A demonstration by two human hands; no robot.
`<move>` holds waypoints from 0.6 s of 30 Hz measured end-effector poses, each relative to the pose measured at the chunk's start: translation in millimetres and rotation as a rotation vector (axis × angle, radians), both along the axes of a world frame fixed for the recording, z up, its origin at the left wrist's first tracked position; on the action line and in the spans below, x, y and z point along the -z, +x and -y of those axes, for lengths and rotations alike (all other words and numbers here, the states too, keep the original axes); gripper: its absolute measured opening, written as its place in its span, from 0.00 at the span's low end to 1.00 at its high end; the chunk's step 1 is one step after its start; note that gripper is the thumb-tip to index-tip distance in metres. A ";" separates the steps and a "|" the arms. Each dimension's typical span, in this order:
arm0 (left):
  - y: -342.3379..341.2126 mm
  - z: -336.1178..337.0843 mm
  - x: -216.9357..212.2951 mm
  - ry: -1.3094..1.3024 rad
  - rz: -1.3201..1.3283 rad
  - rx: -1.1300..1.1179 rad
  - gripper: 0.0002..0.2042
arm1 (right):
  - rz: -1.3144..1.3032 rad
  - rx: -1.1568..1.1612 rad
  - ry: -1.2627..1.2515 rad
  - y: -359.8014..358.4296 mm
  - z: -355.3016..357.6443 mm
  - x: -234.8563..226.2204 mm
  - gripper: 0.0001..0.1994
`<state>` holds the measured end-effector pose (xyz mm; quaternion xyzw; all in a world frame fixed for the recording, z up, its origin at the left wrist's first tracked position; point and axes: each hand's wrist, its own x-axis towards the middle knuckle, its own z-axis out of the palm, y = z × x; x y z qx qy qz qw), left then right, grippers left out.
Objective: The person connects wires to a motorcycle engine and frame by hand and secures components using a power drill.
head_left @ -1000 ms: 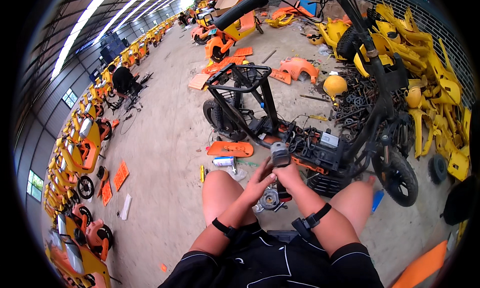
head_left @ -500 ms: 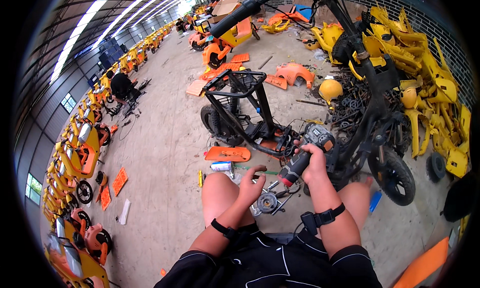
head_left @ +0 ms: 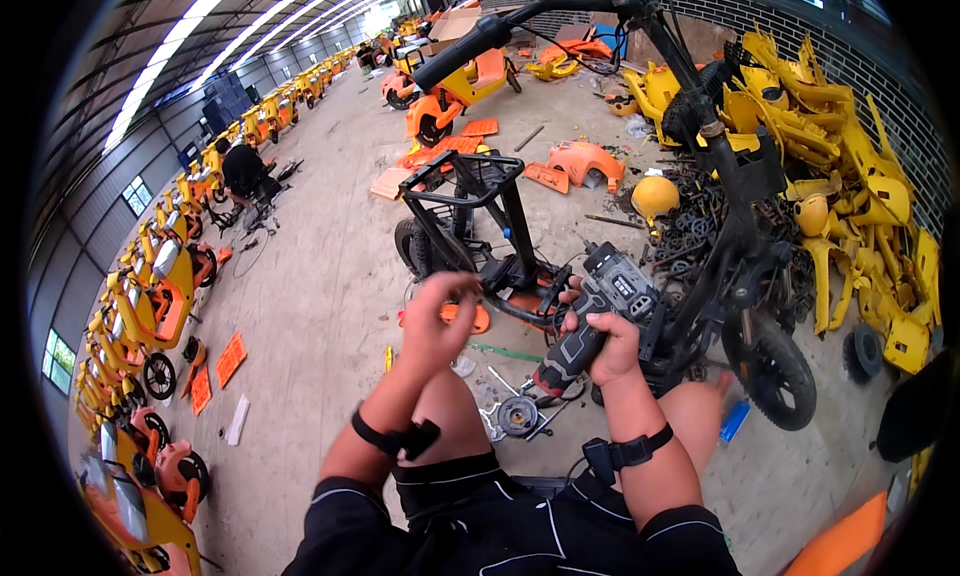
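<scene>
A grey and black cordless power drill (head_left: 622,282) with a red-trimmed base is gripped in my right hand (head_left: 615,348). Its nose points away and to the left, apart from the bike. My left hand (head_left: 432,324) is raised over my left knee, fingers loosely bent and thumb apart, with nothing seen in it. Ahead stands a stripped black scooter frame (head_left: 515,211) with its handlebar (head_left: 540,18) and front wheel (head_left: 768,361). A round metal hub part (head_left: 517,416) and metal rods lie on the floor between my legs.
Yellow body panels (head_left: 800,126) are heaped against the brick wall at right, beside a pile of dark metal parts (head_left: 690,211). A yellow helmet (head_left: 655,197) and orange panels lie beyond the frame. Yellow scooters (head_left: 165,296) line the left side, where a person (head_left: 245,171) crouches.
My left hand has risen and moved left, away from the drill. The drill, still in my right hand, has tipped so its nose points farther left.
</scene>
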<state>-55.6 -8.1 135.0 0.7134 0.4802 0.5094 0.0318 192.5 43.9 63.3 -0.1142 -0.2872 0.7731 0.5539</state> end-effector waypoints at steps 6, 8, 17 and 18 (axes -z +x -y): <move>-24.8 -100.9 -111.2 0.207 -0.203 -0.192 0.17 | -0.203 -0.102 0.092 21.1 1.1 -14.2 0.39; -39.5 -142.0 -149.5 0.320 -0.393 -0.314 0.24 | -0.203 -0.114 0.075 25.1 4.1 -18.1 0.41; -41.8 -242.9 -224.5 -0.070 -0.509 -0.410 0.35 | -0.223 -0.190 0.114 38.0 1.9 -20.9 0.45; -26.4 -235.0 -230.7 -0.176 -0.479 -0.432 0.31 | -0.249 -0.210 0.135 40.8 1.3 -21.2 0.45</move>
